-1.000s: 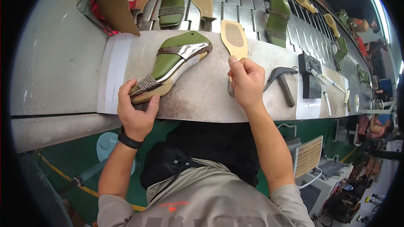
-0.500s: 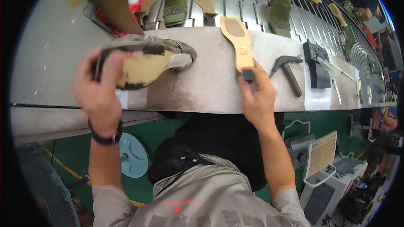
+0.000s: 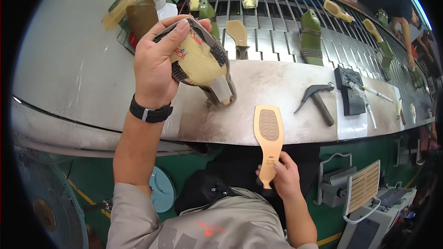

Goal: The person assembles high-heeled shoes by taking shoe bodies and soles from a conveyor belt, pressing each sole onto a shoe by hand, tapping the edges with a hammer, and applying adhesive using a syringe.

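Observation:
My left hand [image 3: 153, 71] is closed round an upturned shoe upper [image 3: 200, 62] above the table's left part. Its cream underside faces up, with dark edges folded in and a pale strip at the heel end, which points down toward the table. My right hand [image 3: 287, 176] grips a tan shoe sole [image 3: 269, 145] by its narrow heel end, below the table's front edge and over my lap. The sole's wide end, with a brown textured patch, points away from me. A dark heel piece shows partly under my right fingers.
On the table [image 3: 249, 83] to the right lie a hammer [image 3: 319, 103], a black block [image 3: 349, 93] and syringes [image 3: 370, 108]. A slatted conveyor [image 3: 279, 41] behind carries green shoe forms [image 3: 311, 37] and another sole [image 3: 237, 32]. A person [image 3: 387, 2] stands at the far right; a fan [image 3: 50, 203] is lower left.
My left hand has moved right and away from me with the shoe upper, turning its heel end downward. My right hand has drawn the sole back toward me, off the table's front edge.

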`<state>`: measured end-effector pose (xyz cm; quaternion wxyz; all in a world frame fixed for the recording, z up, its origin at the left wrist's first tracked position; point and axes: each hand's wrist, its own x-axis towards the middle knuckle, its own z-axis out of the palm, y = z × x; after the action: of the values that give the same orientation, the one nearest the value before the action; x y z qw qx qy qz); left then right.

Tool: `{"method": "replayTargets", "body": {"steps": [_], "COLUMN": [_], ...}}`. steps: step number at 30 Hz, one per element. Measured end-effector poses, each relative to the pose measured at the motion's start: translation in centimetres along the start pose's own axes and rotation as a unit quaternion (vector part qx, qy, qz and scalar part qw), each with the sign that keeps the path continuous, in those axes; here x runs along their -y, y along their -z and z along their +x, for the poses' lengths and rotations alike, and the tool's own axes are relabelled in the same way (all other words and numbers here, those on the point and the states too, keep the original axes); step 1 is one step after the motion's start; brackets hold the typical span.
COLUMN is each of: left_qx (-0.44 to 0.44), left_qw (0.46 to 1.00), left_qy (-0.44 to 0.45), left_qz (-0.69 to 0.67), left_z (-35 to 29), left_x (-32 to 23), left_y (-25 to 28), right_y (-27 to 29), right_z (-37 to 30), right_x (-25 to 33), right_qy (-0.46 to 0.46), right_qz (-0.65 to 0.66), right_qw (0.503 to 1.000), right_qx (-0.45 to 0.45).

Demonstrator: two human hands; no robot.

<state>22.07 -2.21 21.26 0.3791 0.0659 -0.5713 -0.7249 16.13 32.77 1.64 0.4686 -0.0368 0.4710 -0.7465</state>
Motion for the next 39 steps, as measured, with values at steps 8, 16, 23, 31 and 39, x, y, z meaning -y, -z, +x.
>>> {"method": "replayTargets", "body": {"steps": [8, 16, 23, 31, 39], "left_qx": [0.051, 0.09, 0.148, 0.179, 0.249], "left_qw": [0.993, 0.991, 0.982, 0.96, 0.966], "left_qy": [0.096, 0.079, 0.087, 0.132, 0.038], "left_qz": [-0.049, -0.062, -0.081, -0.17, -0.059], "left_z": [-1.5, -3.1, -4.5, -6.3, -6.8], "left_x": [2.7, 1.8, 2.1, 1.5, 2.0], "left_y": [-1.8, -3.5, -4.8, -4.8, -4.6], "right_y": [-2.5, -5.3, -11.8, -13.9, -13.4], "right_z": [-0.2, -1.4, -2.6, -0.8, -0.8], "right_x": [3.4, 6.5, 11.2, 11.4, 11.1], "right_qy": [0.102, 0.204, 0.152, 0.161, 0.233], "right_qz": [-0.049, -0.065, -0.145, -0.166, -0.211], "right_qw": [0.994, 0.973, 0.968, 0.962, 0.936], "right_qx": [-0.001, 0.084, 0.137, 0.147, 0.159]}}
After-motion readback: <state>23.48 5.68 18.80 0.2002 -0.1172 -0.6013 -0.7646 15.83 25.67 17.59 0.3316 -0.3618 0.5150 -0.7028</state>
